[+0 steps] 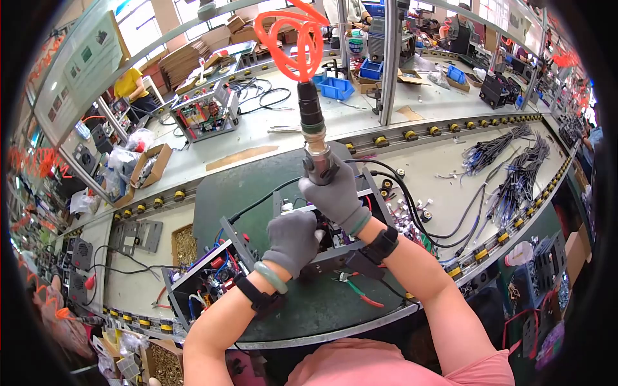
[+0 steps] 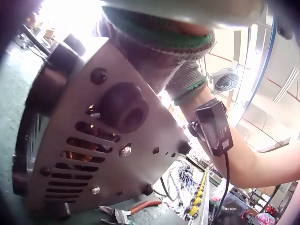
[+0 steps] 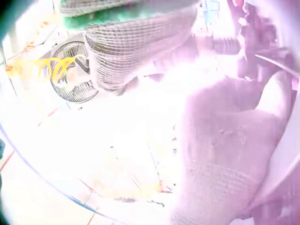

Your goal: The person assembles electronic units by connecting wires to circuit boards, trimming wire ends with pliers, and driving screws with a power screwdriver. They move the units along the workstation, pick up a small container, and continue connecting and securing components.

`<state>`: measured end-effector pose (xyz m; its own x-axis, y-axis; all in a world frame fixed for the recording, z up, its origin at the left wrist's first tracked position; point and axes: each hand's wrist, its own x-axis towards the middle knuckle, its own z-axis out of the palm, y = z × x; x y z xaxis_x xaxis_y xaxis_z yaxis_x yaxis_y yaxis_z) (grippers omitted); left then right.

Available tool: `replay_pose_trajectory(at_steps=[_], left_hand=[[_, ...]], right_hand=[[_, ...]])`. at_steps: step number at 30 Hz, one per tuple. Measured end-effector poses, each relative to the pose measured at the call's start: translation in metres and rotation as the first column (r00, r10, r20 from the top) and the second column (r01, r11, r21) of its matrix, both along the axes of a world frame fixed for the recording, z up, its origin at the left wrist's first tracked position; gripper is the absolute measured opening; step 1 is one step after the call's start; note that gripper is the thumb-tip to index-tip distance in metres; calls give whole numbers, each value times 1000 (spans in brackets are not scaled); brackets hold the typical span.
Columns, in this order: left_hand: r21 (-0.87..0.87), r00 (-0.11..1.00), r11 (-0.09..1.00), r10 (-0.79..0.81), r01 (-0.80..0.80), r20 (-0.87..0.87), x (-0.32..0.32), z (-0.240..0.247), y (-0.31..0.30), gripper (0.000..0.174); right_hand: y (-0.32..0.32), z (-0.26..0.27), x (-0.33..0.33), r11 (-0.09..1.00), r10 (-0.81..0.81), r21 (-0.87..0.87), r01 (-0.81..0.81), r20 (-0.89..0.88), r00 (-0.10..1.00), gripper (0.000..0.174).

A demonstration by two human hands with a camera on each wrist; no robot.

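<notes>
My gloved right hand [image 1: 336,199] grips a power screwdriver [image 1: 315,154], held upright over an open metal chassis [image 1: 335,255] full of wires and boards. The driver's tip is hidden behind that hand. At the chassis's left side, my gloved left hand [image 1: 293,241] lies low with bent fingers; I cannot tell what its hidden fingertips hold. The left wrist view shows a slotted metal panel [image 2: 140,145] with dark round feet close to that hand. Glare washes out much of the right wrist view, where the left glove [image 3: 225,140] shows pale.
An orange coiled hose [image 1: 302,45] rises from the driver. Red-and-green-handled pliers [image 1: 362,289] lie on the green mat [image 1: 225,186] near the front edge. Another open chassis [image 1: 215,273] stands left. Cable bundles [image 1: 515,174] lie right, beyond black cables. Roller rails [image 1: 412,135] border the work area.
</notes>
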<state>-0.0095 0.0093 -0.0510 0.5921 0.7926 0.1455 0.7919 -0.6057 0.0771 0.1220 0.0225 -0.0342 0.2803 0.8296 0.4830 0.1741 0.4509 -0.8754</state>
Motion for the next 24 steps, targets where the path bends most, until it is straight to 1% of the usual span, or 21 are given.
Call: replay_pose_trajectory(at_steps=[1,2,3,4,5,6,7,8,9,10,11,12,14,15,16,18,19,20,21,22,24], left_hand=[[-19,999,999,26,-26,-33,0,1,0,27],[-18,999,999,34,-34,-30,0,-1,2,27],[-17,1000,1000,20,-20,3,1,0,3,27],[-15,999,1000,6,-6,35,1,3,2,27],[-56,999,998,18,-19,-28,1,9,1,27],[-55,999,998,25,-26,-28,-2,8,7,27],[-292,952,956,108,-20,286,-9,3,15,29],[-500,804,864,251,65,539,-19,-2,18,35],[-555,611,819,367,145,701,-30,7,14,37],[-579,370,780,478,238,797,-44,23,8,39],[-623,153,681,618,386,771,-58,39,-6,39],[-598,-10,637,689,487,725,-72,39,-20,37],[-649,54,527,752,549,657,-92,41,-62,35],[-695,74,447,811,563,581,-93,40,-83,33],[-733,96,361,861,576,499,-88,36,-103,32],[-733,165,261,876,629,454,-77,21,-129,31],[-687,152,238,878,686,455,-71,5,-138,31],[-639,138,212,882,739,452,-65,-14,-142,31],[-571,129,149,899,807,418,-62,-28,-147,32],[-580,133,136,908,803,398,-59,-34,-152,32],[-544,109,171,890,821,444,-53,-39,-159,33]], right_hand=[[1,-3,0,1000,7,-1,-7,3,1000,22],[1,-7,0,998,51,31,-50,-37,998,21],[-1,-9,1,994,96,65,-92,-77,992,20],[-3,-9,2,993,104,67,-99,-78,992,20],[-4,-7,5,986,162,53,-158,-78,984,20],[-4,-4,7,975,220,37,-218,-78,972,21],[-1,0,8,981,193,32,-191,-93,977,20],[-1,1,8,987,162,23,-160,-109,981,19],[-5,1,7,992,124,56,-117,-136,983,19],[-10,2,7,993,91,90,-77,-160,983,20],[-25,16,5,979,177,151,-138,-288,941,24],[-49,34,3,959,263,212,-189,-412,872,29],[-91,57,10,976,211,132,-174,-371,905,39],[-110,59,6,944,324,221,-244,-485,812,41],[-129,58,0,901,431,318,-295,-576,695,43],[-156,58,-19,940,257,333,-75,-543,799,46],[-164,49,-19,940,217,340,-29,-530,820,49],[-169,41,-22,926,223,377,-8,-533,816,50],[-174,33,-25,932,210,362,15,-573,792,49],[-179,27,-27,938,191,343,42,-615,765,49],[-184,22,-29,958,94,270,101,-621,778,49]])
